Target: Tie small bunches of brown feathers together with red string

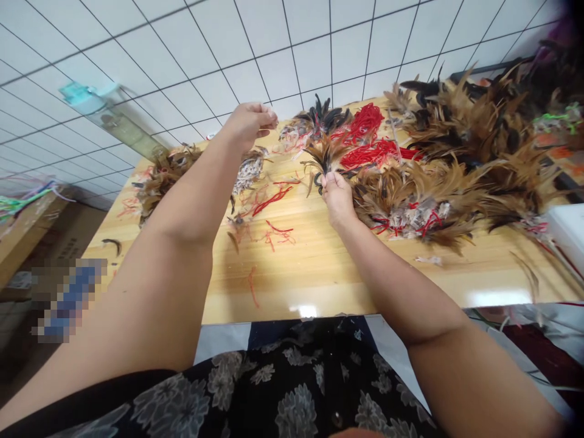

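My right hand [338, 196] is closed around the base of a small bunch of brown and black feathers [326, 157], with the tips fanning upward. A small dark ring-like shape [318, 179] shows beside its fingers; its kind is unclear. My left hand [253, 125] is raised over the far side of the table, fingers pinched together. Whatever they may hold is too small to make out. Below it lies a pile of short pale feathers [250, 170]. Red strings [374, 153] lie heaped beyond my right hand, near a dark feather bunch [322, 115].
Tied feather bundles [420, 213] and a large feather heap [474, 121] cover the right side. More brown feathers [166, 182] lie at left, by a clear bottle with a teal cap [132, 131]. Red string scraps [272, 201] dot the wooden table [283, 280]. A tiled wall stands behind.
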